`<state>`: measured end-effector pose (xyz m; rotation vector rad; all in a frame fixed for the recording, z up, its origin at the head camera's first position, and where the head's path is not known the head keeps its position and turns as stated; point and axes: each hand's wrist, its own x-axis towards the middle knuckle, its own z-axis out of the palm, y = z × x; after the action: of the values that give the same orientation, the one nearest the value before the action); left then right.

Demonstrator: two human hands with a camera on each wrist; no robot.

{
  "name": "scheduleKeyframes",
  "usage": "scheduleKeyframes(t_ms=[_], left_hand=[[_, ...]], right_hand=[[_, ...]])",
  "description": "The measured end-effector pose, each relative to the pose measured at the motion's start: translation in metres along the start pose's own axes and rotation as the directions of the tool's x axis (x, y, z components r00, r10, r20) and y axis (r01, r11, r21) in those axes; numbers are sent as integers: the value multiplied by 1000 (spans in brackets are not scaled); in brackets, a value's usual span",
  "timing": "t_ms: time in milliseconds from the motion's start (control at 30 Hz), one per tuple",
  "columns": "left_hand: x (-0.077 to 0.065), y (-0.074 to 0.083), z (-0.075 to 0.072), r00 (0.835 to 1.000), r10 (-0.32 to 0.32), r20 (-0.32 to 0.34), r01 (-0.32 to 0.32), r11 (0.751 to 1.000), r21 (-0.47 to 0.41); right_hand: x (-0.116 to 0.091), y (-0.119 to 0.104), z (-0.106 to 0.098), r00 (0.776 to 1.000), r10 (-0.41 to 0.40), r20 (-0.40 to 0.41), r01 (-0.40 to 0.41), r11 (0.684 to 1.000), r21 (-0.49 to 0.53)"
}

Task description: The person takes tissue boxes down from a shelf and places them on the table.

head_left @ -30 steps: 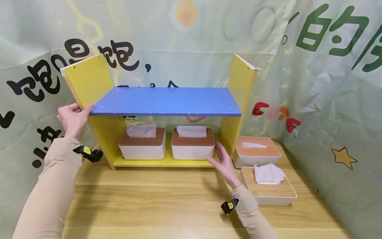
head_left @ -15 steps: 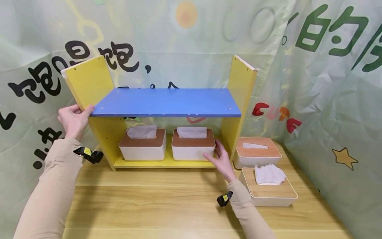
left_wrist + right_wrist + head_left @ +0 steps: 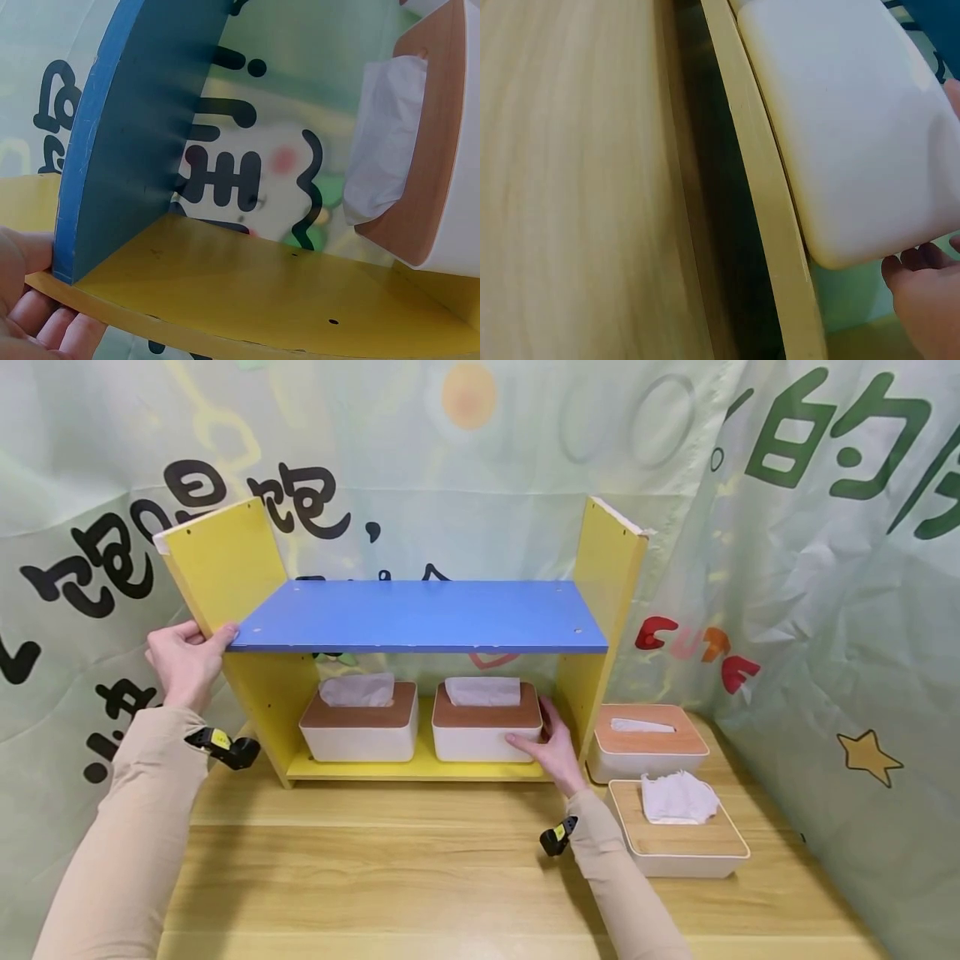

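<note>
My left hand (image 3: 186, 664) grips the left side panel of a yellow and blue shelf unit (image 3: 427, 614), thumb beside the blue board's front corner. In the left wrist view, the fingers (image 3: 79, 334) curl under the yellow panel's edge. On the lower level, my right hand (image 3: 553, 750) holds the front right corner of a white tissue box (image 3: 480, 743) with a brown lid. Its thumb lies on the front face, the fingers along the right end. A second tissue box (image 3: 358, 743) stands to its left, tissue poking out of both.
Right of the shelf unit, a tissue box (image 3: 651, 764) stands on the wooden table (image 3: 375, 877), with another tissue box (image 3: 686, 864) in front of it. A printed cloth (image 3: 480, 460) hangs behind and along both sides.
My right hand has moved slightly left and inward, its thumb coming onto the tissue box's front and its fingers onto the right end. The left hand keeps its grip.
</note>
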<state>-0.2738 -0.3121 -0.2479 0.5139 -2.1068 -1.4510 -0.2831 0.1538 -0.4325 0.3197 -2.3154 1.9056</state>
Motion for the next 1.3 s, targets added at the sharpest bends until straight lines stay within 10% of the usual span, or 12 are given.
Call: scheduleKeyframes(t_ms=[567,933,1300], left_hand=[[-1,-1,-2,999,33,2,-33,999,21],[0,-3,-2,1000,29,3,-29,999,17],[0,-3,-2,999,32,10,-32,999,6]], right_hand=[[21,23,-1,1000,-17,25,18,999,-48],[17,-3,-4,993,54,104,-53,998,-14],[36,29,-4,991,50,123,-62,994,94]])
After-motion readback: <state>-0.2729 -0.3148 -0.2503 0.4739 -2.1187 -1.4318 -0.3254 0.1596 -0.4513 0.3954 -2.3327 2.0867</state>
